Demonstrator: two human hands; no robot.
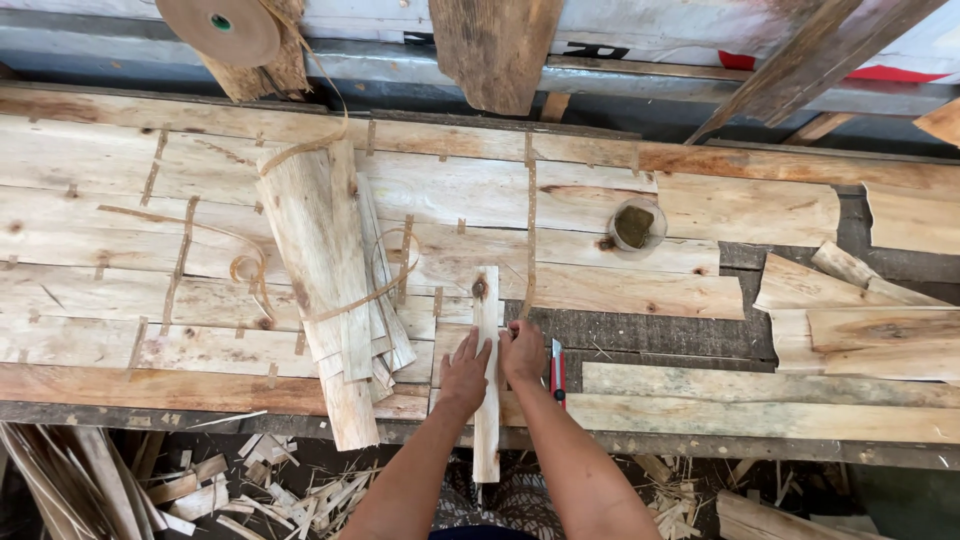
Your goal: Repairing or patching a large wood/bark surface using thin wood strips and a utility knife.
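A narrow strip of pale wood veneer (486,330) lies lengthwise on the workbench, its near end hanging over the front edge. My left hand (464,372) rests flat on its left side, fingers spread, pressing on the veneer sheets beneath. My right hand (521,352) sits on the strip's right edge, fingers curled against it. A red-handled utility knife (557,372) lies just right of my right hand, untouched. Joined veneer sheets (120,230) with brown tape seams cover the bench.
A stack of loose veneer pieces (335,290) wrapped by curling brown tape lies to the left. A roll of brown paper tape (218,28) hangs at the back. A small round tub (635,226) stands at right centre. More veneer pieces (860,320) lie far right. Offcuts (250,490) litter the floor.
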